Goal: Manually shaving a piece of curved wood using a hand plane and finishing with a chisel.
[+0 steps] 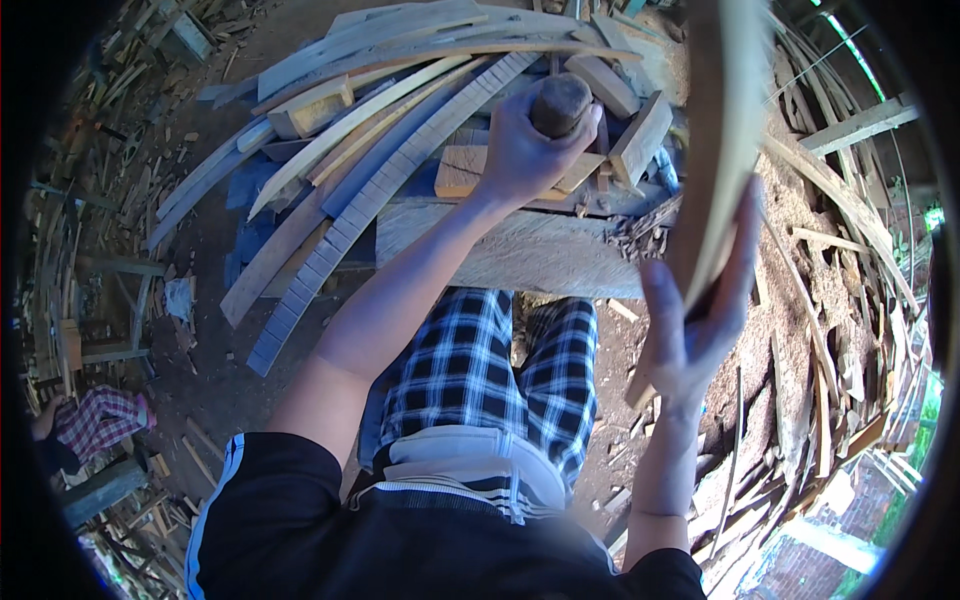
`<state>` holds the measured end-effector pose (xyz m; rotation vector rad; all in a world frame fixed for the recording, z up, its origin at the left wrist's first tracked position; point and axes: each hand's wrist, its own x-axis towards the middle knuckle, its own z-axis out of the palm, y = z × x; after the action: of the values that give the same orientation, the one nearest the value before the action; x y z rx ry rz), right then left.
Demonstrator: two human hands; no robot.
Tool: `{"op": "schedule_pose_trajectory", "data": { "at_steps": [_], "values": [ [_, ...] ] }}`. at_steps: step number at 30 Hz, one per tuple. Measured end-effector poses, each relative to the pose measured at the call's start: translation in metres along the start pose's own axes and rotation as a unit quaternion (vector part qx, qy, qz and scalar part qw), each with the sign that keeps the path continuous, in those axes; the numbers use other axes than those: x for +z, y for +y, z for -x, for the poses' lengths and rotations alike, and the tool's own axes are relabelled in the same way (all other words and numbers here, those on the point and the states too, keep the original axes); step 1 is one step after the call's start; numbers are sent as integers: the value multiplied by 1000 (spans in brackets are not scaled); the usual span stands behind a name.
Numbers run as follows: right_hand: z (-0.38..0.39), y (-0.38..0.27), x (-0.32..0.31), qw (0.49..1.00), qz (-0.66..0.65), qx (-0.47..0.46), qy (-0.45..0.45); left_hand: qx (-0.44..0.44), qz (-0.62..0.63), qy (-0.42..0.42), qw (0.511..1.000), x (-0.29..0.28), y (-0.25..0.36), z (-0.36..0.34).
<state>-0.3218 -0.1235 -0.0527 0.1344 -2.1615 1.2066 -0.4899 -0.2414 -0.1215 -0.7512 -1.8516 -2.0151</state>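
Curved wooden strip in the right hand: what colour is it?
Pale yellowish tan, bare wood; the curved wooden strip shows in the head view.

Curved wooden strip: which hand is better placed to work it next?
Left. The left hand grips a wooden tool handle over the bench, free to strike; the right hand is occupied holding the curved wooden strip.

Pale tan strip (722,130) at 1 o'clock, brown handle (560,103) at 12. Grey weathered plank (520,250) near centre, blue-and-white plaid shorts (480,370) just below it. Black shirt (400,540) with a blue-white sleeve stripe at 6. Red plaid cloth (95,418) on someone at 8.
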Motion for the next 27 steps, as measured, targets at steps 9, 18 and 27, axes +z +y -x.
{"op": "schedule_pose_trajectory", "data": {
  "at_steps": [9,18,27],
  "values": [
    [14,19,7,992,57,73,-82,-38,229,209,950,-22,-14,-1],
    [55,27,-14,974,60,205,-71,-125,281,327,894,-72,-19,-21],
    [69,33,-18,969,63,234,-39,-67,245,137,957,-23,7,-21]
  ]
}}
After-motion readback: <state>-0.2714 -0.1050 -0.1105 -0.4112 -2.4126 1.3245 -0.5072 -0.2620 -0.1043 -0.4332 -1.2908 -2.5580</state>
